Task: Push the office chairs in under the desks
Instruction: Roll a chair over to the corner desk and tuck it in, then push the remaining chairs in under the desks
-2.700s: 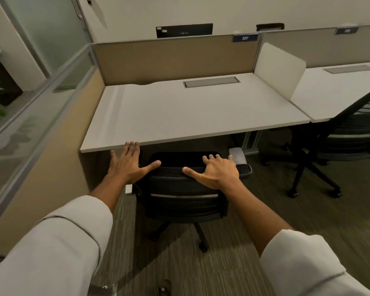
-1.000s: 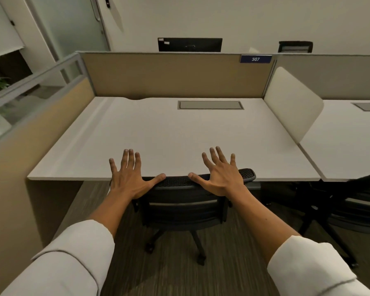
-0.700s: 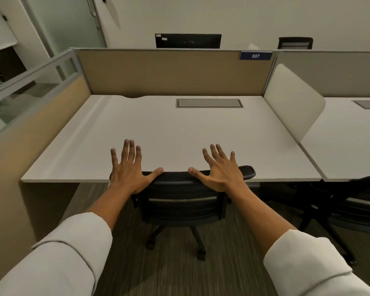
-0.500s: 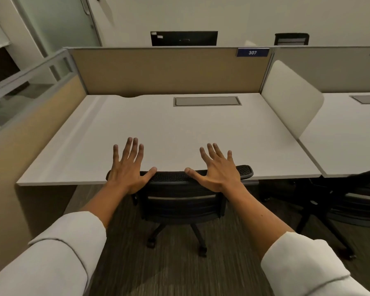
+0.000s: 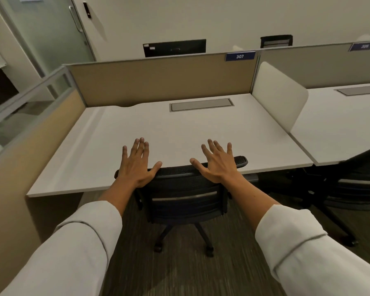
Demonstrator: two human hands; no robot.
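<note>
A black mesh office chair (image 5: 183, 195) stands with its seat under the white desk (image 5: 175, 129) marked 307, its backrest top at the desk's front edge. My left hand (image 5: 136, 165) lies flat on the left end of the backrest top, fingers spread over the desk edge. My right hand (image 5: 217, 162) lies flat on the right part of the backrest top, fingers spread too. Neither hand grips anything. A second black chair (image 5: 355, 182) stands at the neighbouring desk (image 5: 338, 129) on the right, partly out from under it.
A tan partition (image 5: 162, 79) closes the desk's back and a tan side panel (image 5: 30, 146) with glass stands on the left. A white divider (image 5: 278, 95) separates the two desks. Dark carpet (image 5: 179, 272) lies below. A frosted glass door (image 5: 45, 28) is at far left.
The chair has rolled forward until its backrest meets the desk edge. Both hands stayed flat on the backrest top, and the view has tilted up slightly.
</note>
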